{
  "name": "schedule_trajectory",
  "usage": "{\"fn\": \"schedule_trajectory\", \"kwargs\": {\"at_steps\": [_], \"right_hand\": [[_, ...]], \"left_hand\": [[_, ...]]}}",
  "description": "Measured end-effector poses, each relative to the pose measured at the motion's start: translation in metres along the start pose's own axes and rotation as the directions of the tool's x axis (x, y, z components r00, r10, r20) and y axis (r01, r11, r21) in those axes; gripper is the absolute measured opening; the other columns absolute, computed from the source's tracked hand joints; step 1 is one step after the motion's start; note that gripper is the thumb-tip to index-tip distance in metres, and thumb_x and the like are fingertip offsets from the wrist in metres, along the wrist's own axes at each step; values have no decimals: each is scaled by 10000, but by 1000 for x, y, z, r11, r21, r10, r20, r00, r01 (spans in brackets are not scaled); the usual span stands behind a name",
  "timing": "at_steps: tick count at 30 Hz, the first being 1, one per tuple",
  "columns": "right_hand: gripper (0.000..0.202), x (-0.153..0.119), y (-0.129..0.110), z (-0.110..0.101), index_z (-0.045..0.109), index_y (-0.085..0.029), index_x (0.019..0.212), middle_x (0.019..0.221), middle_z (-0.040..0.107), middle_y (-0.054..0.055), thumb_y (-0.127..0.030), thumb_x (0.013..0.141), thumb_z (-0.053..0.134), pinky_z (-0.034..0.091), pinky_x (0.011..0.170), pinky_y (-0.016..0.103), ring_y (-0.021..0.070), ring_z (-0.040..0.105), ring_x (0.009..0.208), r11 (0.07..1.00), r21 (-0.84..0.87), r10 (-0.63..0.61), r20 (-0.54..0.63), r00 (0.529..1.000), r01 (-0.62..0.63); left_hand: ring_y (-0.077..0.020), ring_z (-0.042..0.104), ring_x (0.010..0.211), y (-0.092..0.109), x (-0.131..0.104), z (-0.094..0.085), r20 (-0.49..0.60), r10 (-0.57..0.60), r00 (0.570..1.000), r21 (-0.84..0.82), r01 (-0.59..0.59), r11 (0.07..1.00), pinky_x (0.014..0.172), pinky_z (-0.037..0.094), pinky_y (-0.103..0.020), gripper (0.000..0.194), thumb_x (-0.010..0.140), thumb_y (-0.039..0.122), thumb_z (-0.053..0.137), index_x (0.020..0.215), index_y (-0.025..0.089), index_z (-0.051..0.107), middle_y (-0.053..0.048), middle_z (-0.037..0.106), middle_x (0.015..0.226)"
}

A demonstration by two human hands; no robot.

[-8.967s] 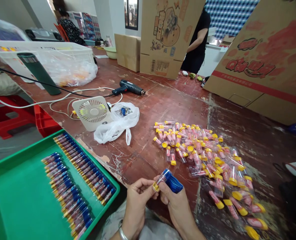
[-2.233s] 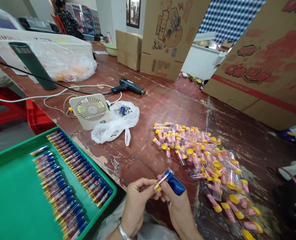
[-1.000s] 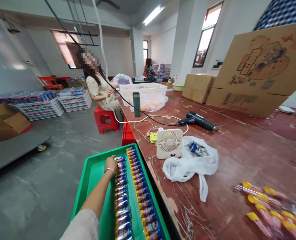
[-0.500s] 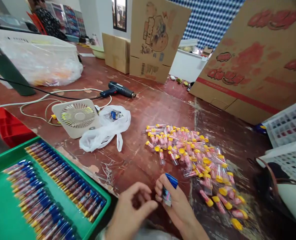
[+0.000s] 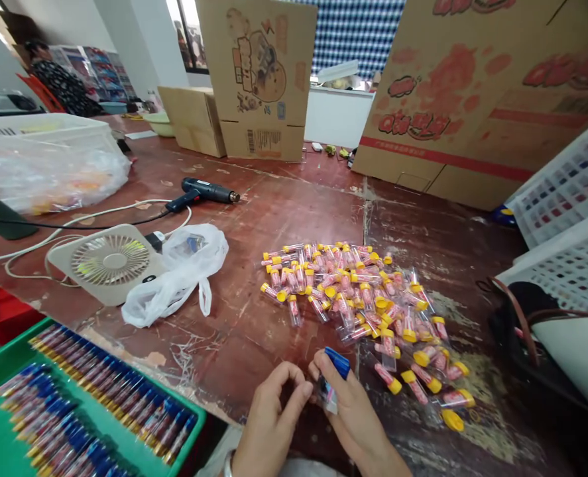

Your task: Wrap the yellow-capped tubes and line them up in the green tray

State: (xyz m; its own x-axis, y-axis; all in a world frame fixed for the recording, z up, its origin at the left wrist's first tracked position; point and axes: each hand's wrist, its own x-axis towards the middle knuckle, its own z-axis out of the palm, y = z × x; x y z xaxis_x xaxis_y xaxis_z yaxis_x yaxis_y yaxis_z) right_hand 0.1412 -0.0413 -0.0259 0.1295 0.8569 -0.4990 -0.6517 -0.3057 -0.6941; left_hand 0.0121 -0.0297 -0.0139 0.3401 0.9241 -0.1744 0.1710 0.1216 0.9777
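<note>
Now back at the table edge: right hand [image 5: 346, 411] grips the blue sleeve stack [image 5: 332, 377]; left hand [image 5: 268, 417], empty and half-curled since reaching into the green tray [image 5: 5, 351], nears it. Tube pile [image 5: 358, 305] lies just beyond.

A small packing workshop, by the look of what lay around you.

You sat at a worn, scratched red worktable [image 5: 284, 218] strewn with yellow-capped tubes [image 5: 358, 298], with a green tray [image 5: 5, 377] of blue-sleeved tubes in rows beside it. A heat gun [image 5: 201, 192] and a desk fan [image 5: 109, 262] lay by their cords, printed cartons [image 5: 258, 73] leaned behind, and white crates [image 5: 567, 185] stood at your right. Far off, blurred, another person [image 5: 58, 79] seemed to sit by stocked shelves.
</note>
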Motion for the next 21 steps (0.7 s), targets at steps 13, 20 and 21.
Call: {"fn": "schedule_trajectory", "kwargs": {"at_steps": [13,20,21], "right_hand": [[337,3,-12,-22,696,-143,782,650,598,-7,-387,616,858,362,537,252,121,445,558,994,-99,-45,93,995,54],[313,7,-15,-31,580,-196,621,557,521,-41,-349,621,854,380,528,268,136,433,533,989,-89,-119,-46,992,115],[315,7,-15,-31,575,-200,616,558,517,-41,-350,620,853,384,526,270,138,433,534,988,-94,-128,-57,990,122]], "left_hand": [[-101,419,471,6,20,3,139,-117,983,-119,134,984,448,349,-202,290,847,422,611,710,182,522,16,581,605],[-184,619,774,20,53,-14,-2,203,979,610,-159,776,710,483,-293,215,964,286,451,996,214,651,-41,633,896],[-199,628,808,19,61,-15,4,249,968,734,-172,657,704,494,-306,237,963,231,443,1106,231,632,-61,632,967]]}}
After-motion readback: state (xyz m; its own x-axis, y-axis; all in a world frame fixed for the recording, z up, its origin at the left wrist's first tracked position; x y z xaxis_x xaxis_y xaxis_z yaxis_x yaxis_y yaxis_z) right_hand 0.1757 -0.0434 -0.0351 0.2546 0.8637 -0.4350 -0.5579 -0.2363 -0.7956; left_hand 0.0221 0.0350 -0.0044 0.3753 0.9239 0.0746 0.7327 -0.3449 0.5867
